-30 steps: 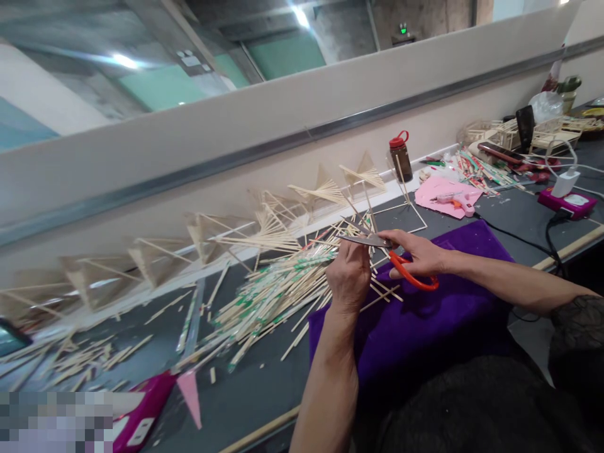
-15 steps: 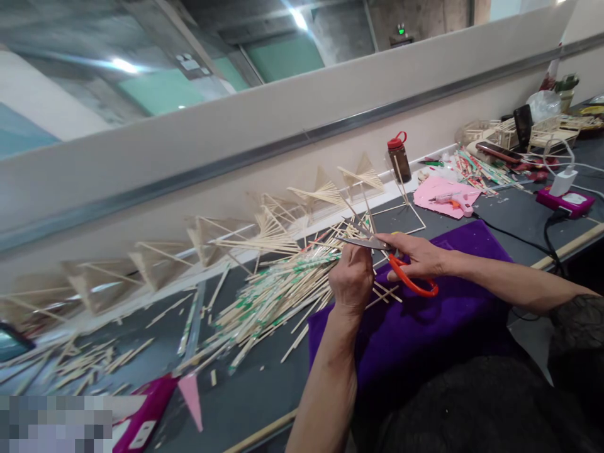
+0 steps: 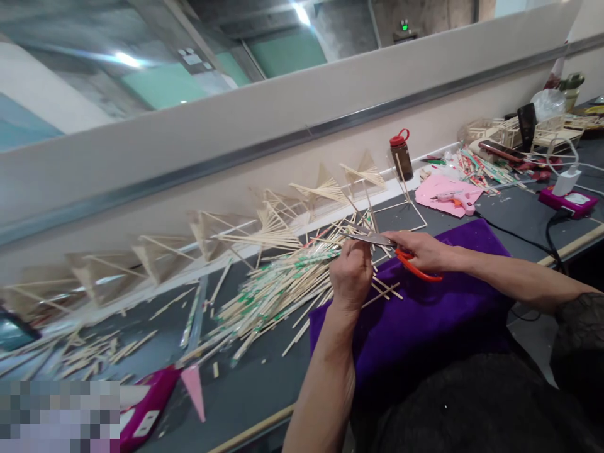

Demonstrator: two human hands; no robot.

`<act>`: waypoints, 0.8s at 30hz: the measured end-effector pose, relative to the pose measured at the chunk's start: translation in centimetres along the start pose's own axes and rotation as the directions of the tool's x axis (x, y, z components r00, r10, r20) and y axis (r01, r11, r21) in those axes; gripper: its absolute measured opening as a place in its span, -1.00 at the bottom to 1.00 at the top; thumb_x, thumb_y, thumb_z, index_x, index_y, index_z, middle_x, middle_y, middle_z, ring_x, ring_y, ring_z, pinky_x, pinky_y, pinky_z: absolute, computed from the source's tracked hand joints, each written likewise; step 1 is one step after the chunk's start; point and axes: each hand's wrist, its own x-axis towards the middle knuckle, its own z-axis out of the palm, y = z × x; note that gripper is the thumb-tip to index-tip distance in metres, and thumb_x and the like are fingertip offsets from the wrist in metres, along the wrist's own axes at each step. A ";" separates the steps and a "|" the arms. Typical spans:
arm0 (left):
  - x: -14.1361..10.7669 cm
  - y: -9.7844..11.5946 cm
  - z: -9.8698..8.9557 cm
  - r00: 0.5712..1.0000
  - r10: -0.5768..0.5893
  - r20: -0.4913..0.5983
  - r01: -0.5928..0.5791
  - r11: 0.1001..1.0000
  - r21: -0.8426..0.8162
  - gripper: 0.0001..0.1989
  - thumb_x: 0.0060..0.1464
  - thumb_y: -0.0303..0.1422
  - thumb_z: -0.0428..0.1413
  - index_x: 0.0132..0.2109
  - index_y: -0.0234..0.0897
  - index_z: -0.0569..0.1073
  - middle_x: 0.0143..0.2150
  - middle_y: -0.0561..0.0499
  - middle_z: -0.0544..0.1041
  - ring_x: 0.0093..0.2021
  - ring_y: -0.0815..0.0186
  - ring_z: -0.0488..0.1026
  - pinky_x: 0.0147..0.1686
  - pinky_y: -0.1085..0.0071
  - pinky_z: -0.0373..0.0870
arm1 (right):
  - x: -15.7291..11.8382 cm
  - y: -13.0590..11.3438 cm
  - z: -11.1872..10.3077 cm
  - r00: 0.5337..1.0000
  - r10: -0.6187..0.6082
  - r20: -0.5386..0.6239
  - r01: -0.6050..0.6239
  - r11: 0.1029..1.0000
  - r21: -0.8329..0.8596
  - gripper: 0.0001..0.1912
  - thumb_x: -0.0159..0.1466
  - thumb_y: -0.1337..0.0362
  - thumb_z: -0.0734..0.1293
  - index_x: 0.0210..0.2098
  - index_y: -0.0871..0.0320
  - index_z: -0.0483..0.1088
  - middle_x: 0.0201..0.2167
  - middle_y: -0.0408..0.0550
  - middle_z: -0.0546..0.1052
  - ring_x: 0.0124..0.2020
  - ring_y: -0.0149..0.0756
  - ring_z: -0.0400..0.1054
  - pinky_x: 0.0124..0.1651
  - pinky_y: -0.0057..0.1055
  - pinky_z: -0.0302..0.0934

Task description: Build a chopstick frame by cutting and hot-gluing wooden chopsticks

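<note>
My right hand is closed on a pair of scissors with orange-red handles, their blades pointing left. Just beside the blades, my left hand is closed in a fist; what it grips is hidden by the fingers, though thin sticks show around it. A purple cloth lies under both hands, with a few crossed sticks at its left edge. Left of my left hand is a big pile of wooden sticks, some in green-marked plastic wrap.
Fan-shaped stick models line the wall. Behind my right hand stand a brown bottle and a pink glue gun on pink paper. A magenta power strip is at right, short sticks at left.
The scissors' blades have come closer together and the handles have drawn in. My right hand has shifted slightly right. My left hand is nearly in the same place.
</note>
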 end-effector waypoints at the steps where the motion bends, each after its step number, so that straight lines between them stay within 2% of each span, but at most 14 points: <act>1: 0.0 0.0 0.1 1.000 -0.003 0.001 0.003 1.000 -0.019 -0.67 0.38 -0.29 -0.09 -0.25 -0.27 0.51 -0.35 -0.12 0.52 -0.37 0.27 0.45 -0.43 0.40 0.21 | 0.0 0.1 0.0 1.000 0.001 0.001 -0.001 1.000 -0.013 -0.31 0.23 0.41 0.30 0.35 0.02 0.22 0.07 0.09 0.51 0.00 -0.11 0.38 0.05 -0.18 0.28; 5: 0.1 0.1 0.4 0.999 -0.039 0.015 0.041 0.992 -0.122 -0.66 0.38 -0.29 -0.10 -0.28 -0.25 0.49 -0.33 -0.12 0.54 -0.30 0.23 0.50 -0.32 0.38 0.32 | 0.3 0.5 -0.1 1.000 0.022 -0.021 -0.023 0.999 -0.041 -0.33 0.21 0.40 0.33 0.32 0.14 0.27 -0.05 0.09 0.54 -0.11 -0.15 0.39 -0.02 -0.23 0.27; 10: 0.5 0.2 0.0 0.984 -0.122 0.128 0.149 0.960 -0.235 -0.68 0.36 -0.26 -0.07 -0.31 -0.23 0.47 -0.34 -0.06 0.55 -0.28 0.26 0.52 -0.23 0.38 0.40 | 0.5 0.7 0.2 0.996 0.090 -0.021 -0.089 0.996 0.027 -0.38 0.22 0.37 0.34 0.28 0.08 0.32 -0.32 -0.15 0.52 -0.32 -0.31 0.31 -0.16 -0.34 0.22; 13: 0.8 -0.1 -0.8 0.969 -0.212 0.128 0.242 0.920 -0.308 -0.66 0.37 -0.22 -0.09 -0.18 -0.23 0.54 -0.27 -0.05 0.59 -0.25 0.28 0.53 -0.22 0.39 0.43 | 0.5 1.0 0.4 0.992 0.121 -0.027 -0.118 0.988 0.098 -0.41 0.22 0.34 0.33 0.26 0.04 0.35 -0.34 -0.19 0.52 -0.33 -0.33 0.33 -0.16 -0.35 0.22; 17: 1.2 -0.9 -1.7 0.925 -0.348 0.153 0.380 0.839 -0.391 -0.63 0.36 -0.19 -0.07 -0.02 -0.25 0.57 -0.20 -0.04 0.62 -0.29 0.30 0.54 -0.24 0.37 0.47 | 0.4 1.4 0.2 0.988 0.155 0.006 -0.155 0.984 0.085 -0.43 0.21 0.28 0.34 0.22 0.01 0.38 -0.36 -0.19 0.53 -0.33 -0.31 0.35 -0.15 -0.33 0.22; 19: 1.3 -1.1 -2.0 0.928 -0.347 0.135 0.372 0.842 -0.390 -0.67 0.32 -0.21 -0.01 -0.07 -0.24 0.60 -0.22 -0.04 0.63 -0.27 0.28 0.55 -0.21 0.35 0.47 | 0.4 1.4 0.0 0.988 0.152 0.011 -0.153 0.985 0.077 -0.43 0.21 0.27 0.34 0.22 0.01 0.39 -0.36 -0.18 0.52 -0.34 -0.30 0.34 -0.17 -0.33 0.22; 21: 1.3 -0.9 -2.0 0.946 -0.316 0.071 0.320 0.879 -0.353 -0.74 0.26 -0.23 0.07 -0.18 -0.22 0.62 -0.25 -0.02 0.64 -0.25 0.27 0.55 -0.18 0.37 0.45 | 0.3 1.3 0.0 0.989 0.149 0.010 -0.149 0.985 0.081 -0.42 0.20 0.28 0.34 0.23 0.01 0.39 -0.37 -0.18 0.51 -0.35 -0.31 0.32 -0.19 -0.33 0.21; 24: 1.1 -0.2 -1.7 0.967 -0.254 -0.006 0.243 0.934 -0.260 -0.84 0.17 -0.24 0.20 -0.31 -0.20 0.61 -0.32 0.00 0.62 -0.32 0.29 0.54 -0.26 0.41 0.39 | 0.2 0.9 0.0 0.990 0.143 0.016 -0.144 0.986 0.085 -0.38 0.18 0.30 0.33 0.25 0.03 0.37 -0.40 -0.19 0.47 -0.38 -0.32 0.29 -0.22 -0.34 0.18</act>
